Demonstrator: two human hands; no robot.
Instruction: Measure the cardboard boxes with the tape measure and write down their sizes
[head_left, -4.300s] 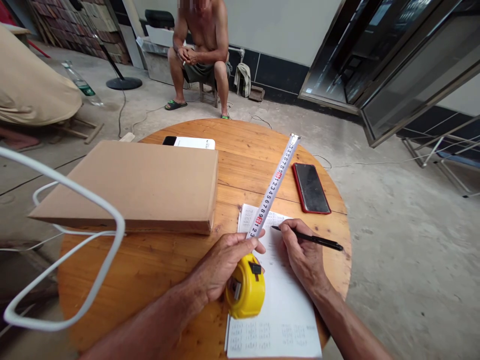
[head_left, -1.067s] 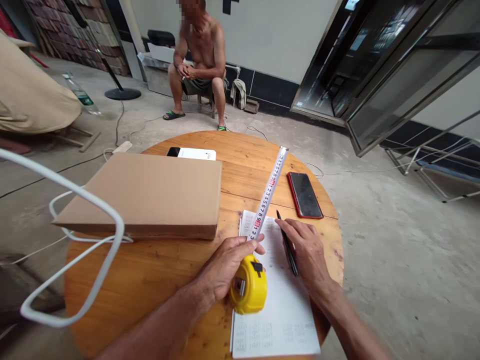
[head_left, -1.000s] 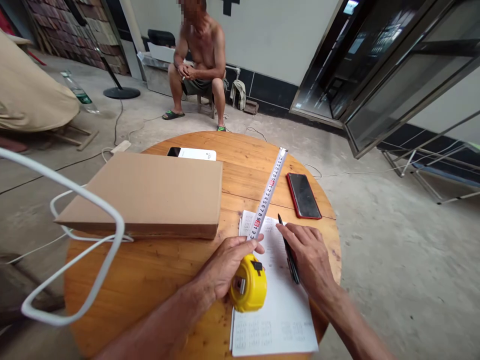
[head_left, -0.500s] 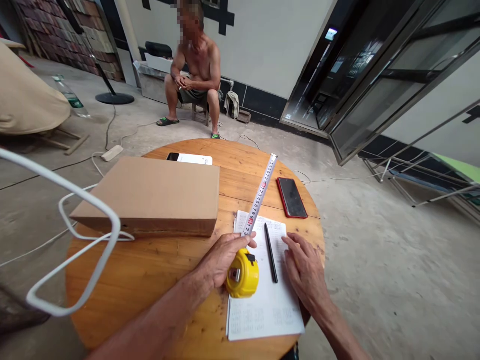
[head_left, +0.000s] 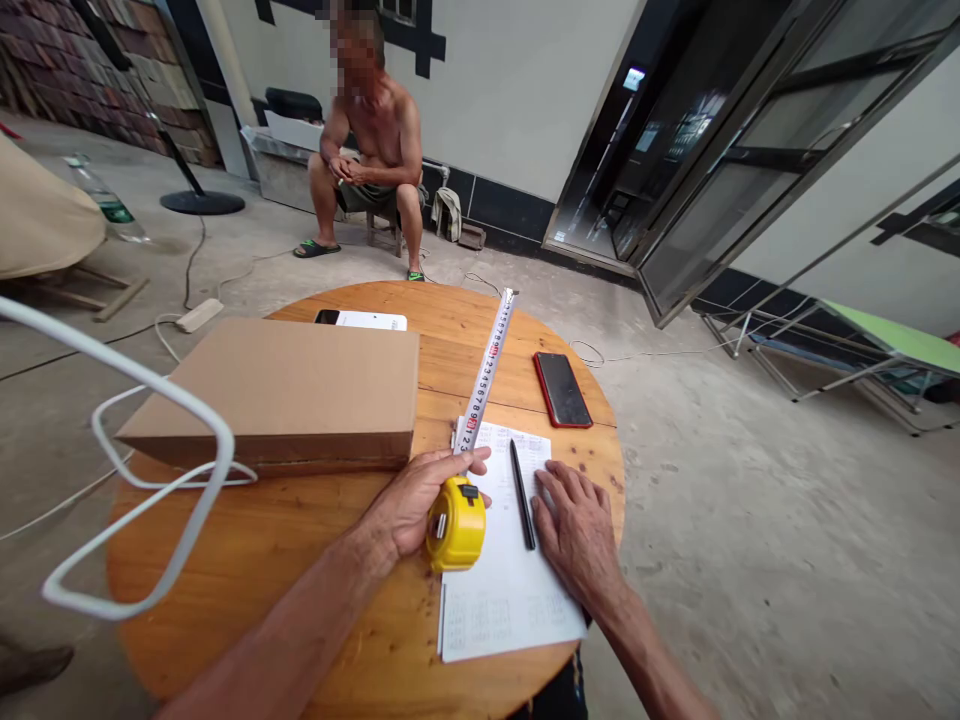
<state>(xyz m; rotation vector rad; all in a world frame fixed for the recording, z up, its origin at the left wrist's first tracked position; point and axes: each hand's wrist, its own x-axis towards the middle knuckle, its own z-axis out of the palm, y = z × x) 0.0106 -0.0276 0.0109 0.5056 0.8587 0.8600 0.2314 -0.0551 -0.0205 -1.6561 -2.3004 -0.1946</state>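
My left hand (head_left: 420, 500) grips a yellow tape measure (head_left: 455, 525). The tape's numbered blade (head_left: 484, 385) is drawn out and points away from me, slanting up to the right, with the thumb alongside its base. Beneath the tape measure lie sheets of paper (head_left: 495, 590) with faint printed or written lines. A black pen (head_left: 523, 495) rests on the paper between my hands. My right hand (head_left: 581, 530) lies on the right edge of the paper, fingers stretched out, holding nothing.
On the round wooden table (head_left: 360, 600) are a cardboard box (head_left: 285, 390), a white box (head_left: 367, 320) behind it, and a red-cased phone (head_left: 562, 390). A white bent tube (head_left: 165, 380) crosses the left side. A person (head_left: 375, 140) sits beyond the table.
The whole view has shifted, so the table things sit farther left. My left hand and the tape's tip have moved slightly left over the table. My right hand stays on the paper.
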